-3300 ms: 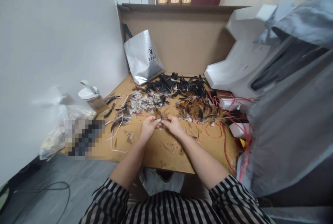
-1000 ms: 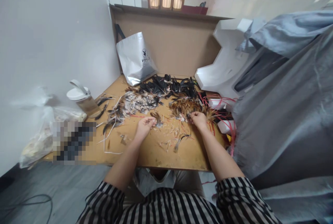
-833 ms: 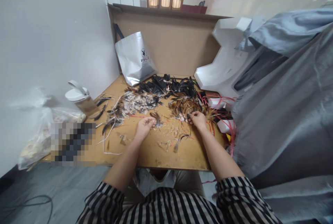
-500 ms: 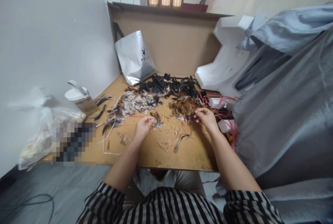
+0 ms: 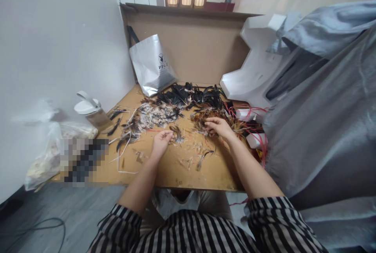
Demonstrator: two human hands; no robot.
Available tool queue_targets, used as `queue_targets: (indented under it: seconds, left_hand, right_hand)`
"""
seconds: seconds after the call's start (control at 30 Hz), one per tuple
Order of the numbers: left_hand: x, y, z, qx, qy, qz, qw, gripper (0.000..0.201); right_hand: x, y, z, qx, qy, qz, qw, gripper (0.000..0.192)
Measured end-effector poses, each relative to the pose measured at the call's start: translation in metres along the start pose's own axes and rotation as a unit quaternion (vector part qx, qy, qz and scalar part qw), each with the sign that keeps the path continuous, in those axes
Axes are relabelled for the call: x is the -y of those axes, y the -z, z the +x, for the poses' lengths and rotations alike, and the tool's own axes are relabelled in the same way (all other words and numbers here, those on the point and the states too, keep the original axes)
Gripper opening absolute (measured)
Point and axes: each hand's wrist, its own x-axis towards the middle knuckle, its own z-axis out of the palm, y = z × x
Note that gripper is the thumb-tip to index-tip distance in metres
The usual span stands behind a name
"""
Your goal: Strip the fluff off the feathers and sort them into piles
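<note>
Here | left grip (image 5: 161, 141): pinched on feather tuft (image 5: 178, 134) | right grip (image 5: 219, 127): at brown feathers (image 5: 199, 121), closure unclear

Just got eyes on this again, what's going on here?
A person is working with feathers at a table. The left hand pinches a small brown feather tuft just above the tabletop. The right hand is over the brown feather pile; whether it grips a feather is unclear. Pale feathers lie beyond the left hand, and black feathers lie farther back, near the silver bag.
</note>
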Motion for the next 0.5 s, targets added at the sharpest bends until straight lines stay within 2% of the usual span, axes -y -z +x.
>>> queue_targets:
  seconds: [0.1,0.23,0.37,0.5]
  left_hand:
    - [0.001,0.002,0.003,-0.015,0.012,-0.02,1.0,0.034]
    - [0.004,0.006,0.006,-0.029,0.016,-0.048,0.998,0.034]
    - [0.001,0.007,0.005,-0.026,0.01,-0.052,0.998,0.033]
    - [-0.002,0.007,0.004,-0.031,0.005,-0.042,0.999,0.03]
  right_hand:
    - [-0.011,0.003,0.023,-0.03,-0.035,0.127,0.991,0.024]
    - [-0.027,0.01,0.038,-0.037,-0.079,0.212,0.973,0.018]
    - [-0.026,0.012,0.035,-0.031,-0.061,0.214,0.974,0.021]
    - [-0.001,0.004,0.021,-0.041,0.005,0.148,0.988,0.026]
